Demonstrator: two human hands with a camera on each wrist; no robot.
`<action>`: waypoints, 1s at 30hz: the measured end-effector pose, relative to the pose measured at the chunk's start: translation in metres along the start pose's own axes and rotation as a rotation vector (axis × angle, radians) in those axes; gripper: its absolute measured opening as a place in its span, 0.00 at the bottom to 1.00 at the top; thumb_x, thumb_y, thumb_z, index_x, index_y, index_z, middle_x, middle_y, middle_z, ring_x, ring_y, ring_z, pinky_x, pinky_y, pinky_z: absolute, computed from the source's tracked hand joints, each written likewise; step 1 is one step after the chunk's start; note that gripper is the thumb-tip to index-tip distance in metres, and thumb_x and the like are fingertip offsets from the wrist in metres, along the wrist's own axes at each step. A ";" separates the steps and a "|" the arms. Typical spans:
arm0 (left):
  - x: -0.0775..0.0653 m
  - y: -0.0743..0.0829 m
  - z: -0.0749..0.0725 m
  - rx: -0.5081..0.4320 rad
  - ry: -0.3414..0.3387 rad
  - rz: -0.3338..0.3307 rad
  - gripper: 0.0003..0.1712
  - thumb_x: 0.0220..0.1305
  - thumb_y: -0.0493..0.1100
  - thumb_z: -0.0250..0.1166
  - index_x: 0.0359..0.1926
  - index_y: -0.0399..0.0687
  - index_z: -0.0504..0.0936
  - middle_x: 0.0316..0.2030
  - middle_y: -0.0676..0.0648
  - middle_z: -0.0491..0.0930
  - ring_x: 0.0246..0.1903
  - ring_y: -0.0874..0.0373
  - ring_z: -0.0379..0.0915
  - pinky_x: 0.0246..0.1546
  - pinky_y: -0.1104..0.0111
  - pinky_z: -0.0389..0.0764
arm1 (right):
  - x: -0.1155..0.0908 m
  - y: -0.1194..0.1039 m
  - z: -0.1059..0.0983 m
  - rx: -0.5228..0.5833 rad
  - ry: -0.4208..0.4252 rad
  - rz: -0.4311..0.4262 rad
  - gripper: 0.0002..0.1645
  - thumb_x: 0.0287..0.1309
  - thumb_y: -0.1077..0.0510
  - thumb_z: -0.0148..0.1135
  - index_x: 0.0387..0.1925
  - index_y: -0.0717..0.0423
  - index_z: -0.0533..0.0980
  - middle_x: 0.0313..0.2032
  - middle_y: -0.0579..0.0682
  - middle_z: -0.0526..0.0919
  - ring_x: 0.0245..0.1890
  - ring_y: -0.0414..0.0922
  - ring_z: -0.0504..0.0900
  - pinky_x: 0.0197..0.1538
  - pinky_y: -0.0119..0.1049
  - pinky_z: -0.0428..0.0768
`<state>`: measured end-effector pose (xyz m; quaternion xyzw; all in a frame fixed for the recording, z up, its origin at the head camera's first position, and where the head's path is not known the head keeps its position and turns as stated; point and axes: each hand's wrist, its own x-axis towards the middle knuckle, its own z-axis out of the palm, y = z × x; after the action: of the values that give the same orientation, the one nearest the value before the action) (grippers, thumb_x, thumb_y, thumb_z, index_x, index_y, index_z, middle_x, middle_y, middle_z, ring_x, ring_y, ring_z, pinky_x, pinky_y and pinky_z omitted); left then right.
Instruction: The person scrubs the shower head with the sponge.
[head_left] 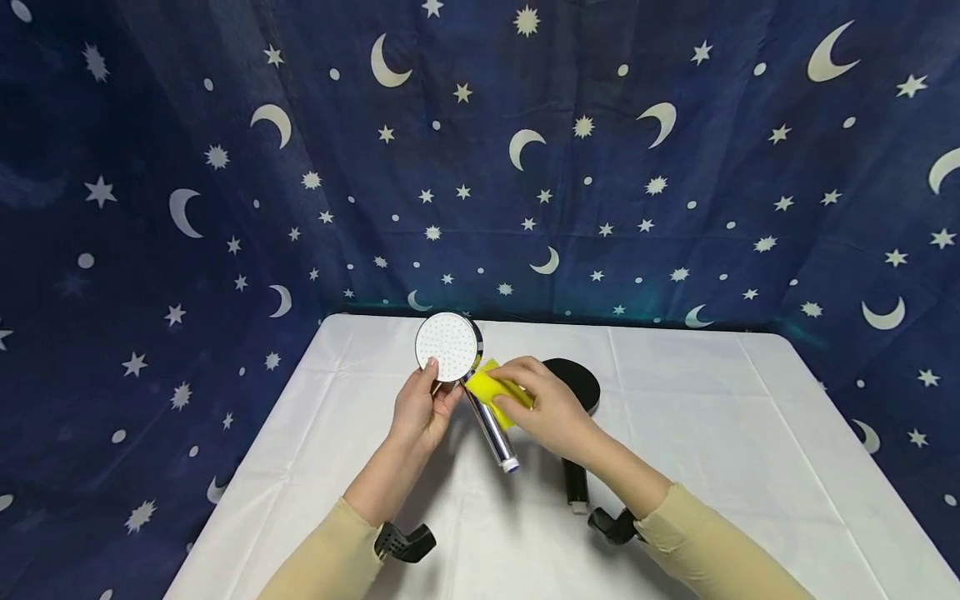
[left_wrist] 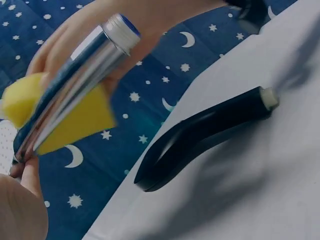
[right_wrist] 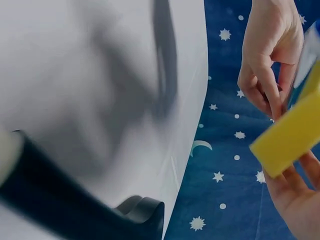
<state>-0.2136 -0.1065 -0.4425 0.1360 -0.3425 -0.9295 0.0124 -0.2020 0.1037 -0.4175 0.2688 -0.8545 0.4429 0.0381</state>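
A chrome shower head [head_left: 491,425] with a white, dotted spray face [head_left: 447,343] is held up over the table, its handle slanting down to the right. My left hand [head_left: 423,408] grips it at the neck, thumb lying on the edge of the face. In my right hand [head_left: 551,408] is a yellow sponge [head_left: 487,387], pinched between thumb and fingers and folded against the upper handle. The left wrist view shows the sponge [left_wrist: 82,125] behind the chrome handle [left_wrist: 80,85], on both sides of it. The threaded handle end [left_wrist: 121,31] points free.
A black shower head [head_left: 577,383] lies on the white-covered table [head_left: 697,433] under my right forearm, its pale-tipped handle toward me. Behind the table hangs a dark blue cloth [head_left: 480,167] with moons and stars. Each wrist wears a black camera mount [head_left: 405,542].
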 end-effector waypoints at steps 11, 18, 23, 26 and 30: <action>0.016 0.017 -0.015 -0.176 -0.018 0.083 0.15 0.82 0.43 0.49 0.59 0.35 0.65 0.50 0.41 0.71 0.44 0.56 0.81 0.53 0.64 0.82 | -0.048 -0.003 -0.014 0.066 -0.167 -0.045 0.19 0.64 0.55 0.70 0.54 0.30 0.81 0.55 0.31 0.76 0.52 0.40 0.77 0.49 0.38 0.83; 0.006 -0.001 -0.010 0.026 0.007 0.070 0.21 0.82 0.43 0.50 0.64 0.31 0.61 0.54 0.37 0.68 0.48 0.54 0.78 0.52 0.63 0.82 | -0.027 0.003 -0.005 0.049 -0.080 -0.010 0.15 0.65 0.51 0.69 0.52 0.30 0.83 0.52 0.32 0.78 0.47 0.39 0.78 0.46 0.40 0.81; -0.003 -0.009 -0.002 0.152 0.007 0.074 0.28 0.80 0.43 0.54 0.69 0.28 0.56 0.60 0.31 0.64 0.57 0.45 0.76 0.50 0.60 0.83 | -0.003 0.007 0.003 -0.021 0.036 0.025 0.16 0.66 0.50 0.68 0.54 0.36 0.83 0.52 0.34 0.78 0.47 0.40 0.78 0.47 0.40 0.81; -0.004 -0.009 -0.001 0.168 0.026 0.071 0.29 0.79 0.42 0.56 0.68 0.28 0.57 0.60 0.31 0.65 0.56 0.45 0.77 0.49 0.61 0.84 | 0.001 0.008 0.006 -0.049 0.040 0.035 0.18 0.66 0.49 0.69 0.56 0.37 0.83 0.53 0.36 0.78 0.48 0.40 0.78 0.48 0.40 0.81; -0.001 -0.004 -0.004 0.175 0.090 0.104 0.29 0.79 0.43 0.56 0.67 0.25 0.61 0.57 0.31 0.69 0.52 0.48 0.79 0.48 0.61 0.84 | -0.009 0.005 0.006 -0.131 -0.031 -0.049 0.19 0.66 0.50 0.69 0.58 0.38 0.83 0.54 0.38 0.77 0.51 0.40 0.77 0.51 0.40 0.81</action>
<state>-0.2112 -0.1059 -0.4470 0.1606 -0.4279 -0.8872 0.0640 -0.1954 0.1054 -0.4277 0.2936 -0.8752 0.3806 0.0532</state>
